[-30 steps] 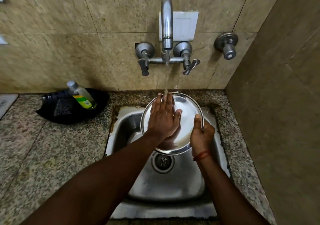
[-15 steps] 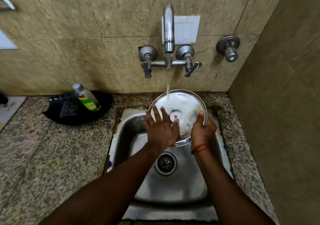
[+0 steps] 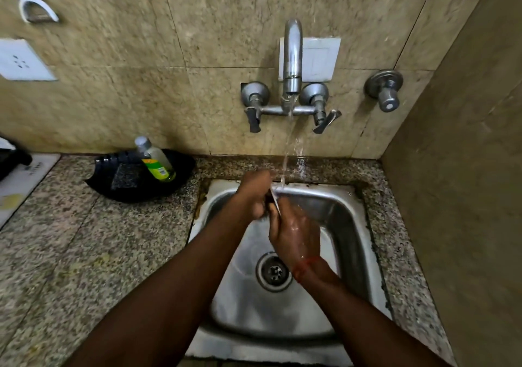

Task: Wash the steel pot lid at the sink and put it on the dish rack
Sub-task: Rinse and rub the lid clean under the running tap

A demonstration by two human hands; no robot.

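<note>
The steel pot lid (image 3: pixel 275 203) is turned edge-on to me, so only a thin bright sliver of its rim shows between my hands, over the back of the steel sink (image 3: pixel 343 217). My left hand (image 3: pixel 254 194) grips it from the left, fingers curled. My right hand (image 3: pixel 293 234), wet, lies against its right side. Water from the wall tap (image 3: pixel 292 64) runs down onto the lid's top edge and splashes. Most of the lid is hidden by my hands.
A black tray (image 3: pixel 180 181) on the granite counter (image 3: pixel 84 253) left of the sink holds a dish-soap bottle (image 3: pixel 156 160) and a dark sponge (image 3: pixel 124 178). A second valve (image 3: pixel 385 91) sticks out of the wall at right. The side wall stands close on the right.
The lid has turned from facing me to edge-on and dropped lower into the sink. My left hand moved off its face to grip its edge. The camera view has tilted up.
</note>
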